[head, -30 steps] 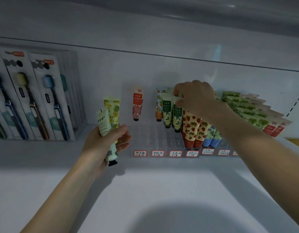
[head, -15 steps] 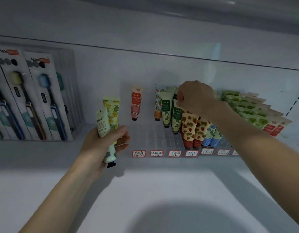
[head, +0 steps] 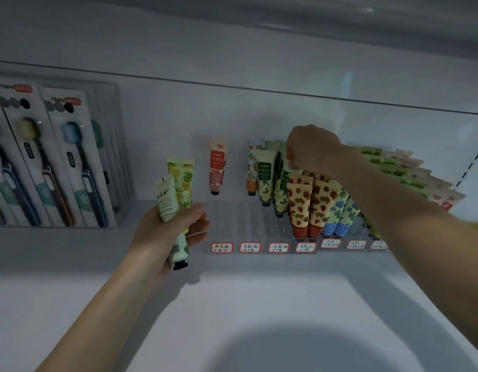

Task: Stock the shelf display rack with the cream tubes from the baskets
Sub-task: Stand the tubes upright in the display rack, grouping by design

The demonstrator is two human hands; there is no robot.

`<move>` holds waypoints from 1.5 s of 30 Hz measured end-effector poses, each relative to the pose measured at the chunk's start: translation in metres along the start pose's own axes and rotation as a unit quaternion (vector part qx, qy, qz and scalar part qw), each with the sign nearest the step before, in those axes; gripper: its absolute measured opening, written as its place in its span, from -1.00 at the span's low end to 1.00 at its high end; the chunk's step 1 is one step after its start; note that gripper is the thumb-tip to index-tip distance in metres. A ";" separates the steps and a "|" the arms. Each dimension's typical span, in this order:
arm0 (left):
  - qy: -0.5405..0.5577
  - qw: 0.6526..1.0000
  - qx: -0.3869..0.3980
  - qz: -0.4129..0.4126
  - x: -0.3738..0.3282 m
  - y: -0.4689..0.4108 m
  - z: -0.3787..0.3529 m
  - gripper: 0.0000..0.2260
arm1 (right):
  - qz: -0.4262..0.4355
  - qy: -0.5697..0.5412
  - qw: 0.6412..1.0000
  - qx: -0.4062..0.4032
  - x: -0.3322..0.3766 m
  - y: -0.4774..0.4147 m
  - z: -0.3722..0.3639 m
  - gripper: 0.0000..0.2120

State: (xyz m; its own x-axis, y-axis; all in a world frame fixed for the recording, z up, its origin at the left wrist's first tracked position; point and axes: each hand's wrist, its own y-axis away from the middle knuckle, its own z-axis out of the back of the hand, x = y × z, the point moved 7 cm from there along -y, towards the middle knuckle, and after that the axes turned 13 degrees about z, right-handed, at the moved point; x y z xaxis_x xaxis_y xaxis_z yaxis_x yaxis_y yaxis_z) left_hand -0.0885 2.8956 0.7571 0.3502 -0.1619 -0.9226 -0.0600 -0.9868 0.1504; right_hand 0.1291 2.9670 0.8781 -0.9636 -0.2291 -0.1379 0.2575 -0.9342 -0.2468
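Observation:
My left hand (head: 170, 232) holds two cream tubes upright in front of the shelf: a pale green tube (head: 168, 208) with a black cap and a yellow pineapple tube (head: 182, 181) behind it. My right hand (head: 314, 151) reaches into the clear display rack (head: 248, 224), its fingers pinched on the top of a green flower tube (head: 282, 189) standing in the third column. Strawberry tubes (head: 299, 205) and blue flower tubes (head: 339, 216) stand just right of it. A single pink tube (head: 217, 166) stands at the back of the leftmost column.
Toothbrush packs (head: 55, 157) stand at the left on the white shelf (head: 232, 291). Red-framed price labels (head: 250, 247) run along the rack's front edge. Green and pink tubes (head: 401, 170) lean in rows on the right. Several front slots of the left columns hold nothing.
My right hand has shifted slightly right and lower onto the green flower tube. The left hand with its two tubes has barely moved.

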 end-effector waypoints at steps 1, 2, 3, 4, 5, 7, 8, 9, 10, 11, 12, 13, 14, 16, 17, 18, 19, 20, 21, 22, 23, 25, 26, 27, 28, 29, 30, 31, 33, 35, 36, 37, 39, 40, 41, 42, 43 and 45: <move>0.000 1.000 0.000 0.002 0.000 0.000 -0.001 -0.96 | 0.000 -0.013 1.000 0.002 -0.001 0.001 0.000 -0.82; -0.001 1.000 -0.001 0.003 0.001 0.000 -0.001 -0.96 | -0.001 -0.032 0.999 0.004 -0.003 0.002 -0.001 -0.82; -0.002 1.000 -0.001 0.004 0.001 -0.001 -0.001 -0.96 | -0.001 -0.054 0.999 0.003 -0.005 0.003 -0.002 -0.83; -0.003 1.000 0.000 0.005 0.002 -0.001 -0.002 -0.96 | -0.001 -0.075 0.997 -0.002 -0.007 0.004 -0.002 -0.84; -0.003 1.000 0.001 0.006 0.003 -0.001 -0.002 -0.96 | 0.000 -0.093 0.996 -0.009 -0.009 0.006 -0.002 -0.86; -0.007 1.000 0.004 0.010 0.005 -0.001 -0.003 -0.96 | 0.002 -0.115 0.993 -0.027 -0.011 0.009 -0.003 -0.88; -0.013 1.000 0.005 0.013 0.006 -0.001 -0.003 -0.95 | 0.003 -0.120 0.992 -0.038 -0.011 0.010 -0.003 -0.89; -0.020 1.000 0.008 0.017 0.007 -0.002 -0.003 -0.93 | 0.004 -0.123 0.991 -0.049 -0.011 0.011 -0.003 -0.89; -0.026 0.999 0.010 0.020 0.008 -0.002 -0.003 -0.89 | 0.005 -0.125 0.990 -0.062 -0.011 0.012 -0.001 -0.89; -0.031 0.999 0.014 0.023 0.009 -0.002 -0.003 -0.80 | 0.003 -0.127 0.989 -0.078 -0.012 0.013 0.002 -0.89; -0.034 0.999 0.019 0.028 0.010 -0.001 -0.004 -0.74 | -0.001 -0.130 0.987 -0.098 -0.014 0.015 0.006 -0.88; -0.035 0.999 0.023 0.031 0.011 0.000 -0.005 -0.71 | -0.003 -0.135 0.983 -0.126 -0.016 0.016 0.011 -0.87; -0.034 0.998 0.027 0.033 0.011 0.001 -0.006 -0.70 | 0.000 -0.144 0.976 -0.161 -0.015 0.018 0.017 -0.85; -0.032 0.998 0.037 0.037 0.011 0.004 -0.010 -0.73 | 0.027 -0.203 0.952 -0.226 -0.008 0.025 0.029 -0.86; -0.032 0.998 0.042 0.038 0.011 0.005 -0.012 -0.77 | 0.045 -0.255 0.937 -0.235 0.000 0.028 0.030 -0.88; -0.033 0.998 0.046 0.039 0.010 0.006 -0.015 -0.81 | 0.065 -0.310 0.922 -0.222 0.009 0.031 0.029 -0.88; -0.037 0.997 0.052 0.039 0.010 0.007 -0.018 -0.84 | 0.082 -0.359 0.910 -0.190 0.021 0.034 0.026 -0.87; -0.040 0.997 0.060 0.039 0.009 0.008 -0.021 -0.87 | 0.098 -0.399 0.900 -0.150 0.033 0.037 0.021 -0.85; -0.044 0.996 0.068 0.037 0.008 0.010 -0.023 -0.87 | 0.117 -0.426 0.890 -0.111 0.045 0.041 0.016 -0.84; -0.048 0.995 0.077 0.034 0.007 0.011 -0.026 -0.87 | 0.139 -0.447 0.880 -0.081 0.056 0.044 0.011 -0.86; -0.050 0.995 0.083 0.031 0.006 0.013 -0.028 -0.87 | 0.156 -0.463 0.870 -0.063 0.064 0.047 0.009 -0.91; -0.051 0.994 0.091 0.026 0.004 0.015 -0.031 -0.84 | 0.163 -0.490 0.854 -0.053 0.070 0.049 0.005 -0.97; -0.051 0.994 0.093 0.025 0.004 0.016 -0.032 -0.82 | 0.161 -0.498 0.850 -0.053 0.070 0.049 0.004 -0.98; -0.049 0.994 0.095 0.024 0.003 0.016 -0.033 -0.79 | 0.160 -0.502 0.848 -0.053 0.070 0.049 0.004 -0.98; -0.049 0.994 0.098 0.025 0.003 0.017 -0.033 -0.75 | 0.160 -0.505 0.846 -0.053 0.070 0.049 0.004 -0.98; -0.048 0.993 0.102 0.025 0.002 0.018 -0.033 -0.71 | 0.160 -0.510 0.844 -0.053 0.069 0.049 0.005 -0.96; -0.047 0.993 0.103 0.025 0.002 0.019 -0.032 -0.68 | 0.157 -0.517 0.840 -0.056 0.067 0.049 0.006 -0.94; -0.045 0.993 0.102 0.023 0.001 0.019 -0.031 -0.67 | 0.151 -0.526 0.834 -0.064 0.064 0.049 0.008 -0.92; -0.040 0.995 0.092 0.017 -0.002 0.020 -0.026 -0.68 | 0.130 -0.534 0.831 -0.092 0.055 0.049 0.011 -0.89; -0.036 0.996 0.081 0.015 -0.003 0.019 -0.021 -0.68 | 0.111 -0.526 0.835 -0.112 0.048 0.049 0.014 -0.89; -0.037 0.996 0.080 0.016 -0.003 0.018 -0.019 -0.67 | 0.106 -0.525 0.836 -0.118 0.046 0.050 0.014 -0.90; -0.041 0.996 0.082 0.018 -0.003 0.019 -0.020 -0.65 | 0.102 -0.524 0.836 -0.122 0.044 0.050 0.015 -0.90; -0.050 0.994 0.094 0.025 -0.001 0.020 -0.023 -0.62 | 0.093 -0.530 0.834 -0.126 0.041 0.053 0.014 -0.90; -0.052 0.993 0.099 0.026 -0.001 0.021 -0.026 -0.63 | 0.085 -0.538 0.829 -0.126 0.040 0.054 0.012 -0.91; -0.055 0.993 0.101 0.027 0.000 0.022 -0.029 -0.65 | 0.077 -0.548 0.823 -0.126 0.037 0.056 0.011 -0.92; -0.062 0.993 0.100 0.027 0.000 0.023 -0.031 -0.67 | 0.069 -0.558 0.817 -0.127 0.034 0.058 0.010 -0.93; -0.073 0.992 0.097 0.025 0.000 0.024 -0.034 -0.70 | 0.064 -0.568 0.810 -0.129 0.031 0.061 0.009 -0.93; -0.097 0.991 0.093 0.015 0.000 0.024 -0.038 -0.78 | 0.056 -0.586 0.798 -0.131 0.026 0.065 0.006 -0.93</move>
State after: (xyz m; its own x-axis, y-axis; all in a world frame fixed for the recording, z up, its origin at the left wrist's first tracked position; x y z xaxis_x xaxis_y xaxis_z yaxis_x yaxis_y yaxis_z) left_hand -0.0541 2.8721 0.7743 0.1604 -0.1700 -0.9723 -0.2452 -0.9610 0.1276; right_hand 0.1207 2.8990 0.8647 -0.3007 -0.5487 0.7801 0.2061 -0.8360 -0.5086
